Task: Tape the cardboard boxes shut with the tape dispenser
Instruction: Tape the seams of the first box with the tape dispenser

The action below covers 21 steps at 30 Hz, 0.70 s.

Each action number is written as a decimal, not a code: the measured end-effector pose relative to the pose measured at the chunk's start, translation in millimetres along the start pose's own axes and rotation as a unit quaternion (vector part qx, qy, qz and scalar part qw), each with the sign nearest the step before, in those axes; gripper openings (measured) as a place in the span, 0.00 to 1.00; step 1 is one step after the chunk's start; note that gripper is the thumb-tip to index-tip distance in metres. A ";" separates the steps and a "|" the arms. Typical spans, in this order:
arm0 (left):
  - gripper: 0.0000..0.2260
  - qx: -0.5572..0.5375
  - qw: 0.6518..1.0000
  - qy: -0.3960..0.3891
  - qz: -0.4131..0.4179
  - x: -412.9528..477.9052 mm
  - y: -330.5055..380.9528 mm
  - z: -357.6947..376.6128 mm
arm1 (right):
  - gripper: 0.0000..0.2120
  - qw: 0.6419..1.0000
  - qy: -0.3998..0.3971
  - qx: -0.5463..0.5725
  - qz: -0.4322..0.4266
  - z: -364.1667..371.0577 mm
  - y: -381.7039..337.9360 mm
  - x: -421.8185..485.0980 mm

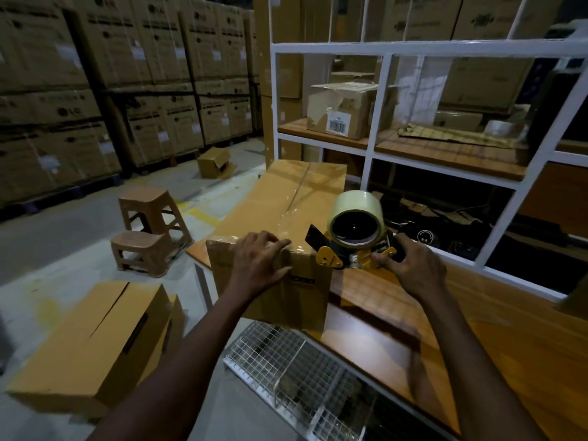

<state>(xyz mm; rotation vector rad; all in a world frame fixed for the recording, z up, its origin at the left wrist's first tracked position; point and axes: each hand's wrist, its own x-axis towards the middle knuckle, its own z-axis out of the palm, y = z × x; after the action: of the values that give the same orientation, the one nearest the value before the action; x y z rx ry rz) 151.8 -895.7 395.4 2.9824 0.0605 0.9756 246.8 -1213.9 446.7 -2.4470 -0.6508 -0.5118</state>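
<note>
A long cardboard box (273,205) lies on the wooden table (477,319), its near end past the table edge. Clear tape runs along its top seam and over the near edge. My left hand (259,261) presses on that near top edge, fingers spread over the tape end. My right hand (409,265) grips the handle of the yellow tape dispenser (350,237), which sits at the box's near right corner with its pale tape roll upright. A second cardboard box (95,338) with an untaped top seam rests on the floor at lower left.
A white metal shelf frame (378,106) with boxes and a spare tape roll (499,128) stands behind the table. Two brown plastic stools (149,230) sit on the floor at left. A wire mesh tray (296,370) hangs below the table. Stacked cartons line the back wall.
</note>
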 end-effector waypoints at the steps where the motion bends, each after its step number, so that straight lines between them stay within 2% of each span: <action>1: 0.27 0.001 1.000 -0.017 0.010 5.1 12.8 2.7 | 0.22 1.000 0.003 -0.008 -0.003 0.2 2.1 1.2; 3: 0.22 0.002 0.999 -0.027 0.017 10.2 31.5 9.5 | 0.29 1.000 0.007 -0.017 -0.014 1.9 6.1 2.6; 6: 0.16 0.005 1.000 0.002 -0.003 7.6 40.2 13.8 | 0.31 1.000 0.002 -0.002 -0.010 4.8 9.0 0.6; 10: 0.19 0.026 1.000 0.009 -0.010 3.7 42.2 12.2 | 0.29 0.999 0.018 0.036 0.000 6.1 18.4 -11.4; 13: 0.20 0.021 0.999 -0.002 -0.027 2.9 44.2 12.7 | 0.31 0.998 0.031 0.056 0.014 -0.6 35.1 -22.9; 16: 0.20 0.006 0.998 -0.026 -0.057 3.2 50.8 10.3 | 0.33 0.998 0.005 0.058 0.023 0.1 42.5 -27.7; 19: 0.27 0.020 0.997 -0.073 -0.030 9.0 64.2 7.3 | 0.33 0.997 -0.013 0.066 0.027 5.2 41.7 -29.1; 21: 0.29 0.030 0.996 -0.084 -0.016 14.3 74.7 5.9 | 0.34 0.996 -0.020 0.080 0.035 6.6 42.6 -28.1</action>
<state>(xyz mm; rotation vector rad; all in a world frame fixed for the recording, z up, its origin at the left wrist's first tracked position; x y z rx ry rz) 169.5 -969.7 400.2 3.0949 0.1394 0.7292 248.8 -1250.6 410.6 -2.3248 -0.5954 -0.3698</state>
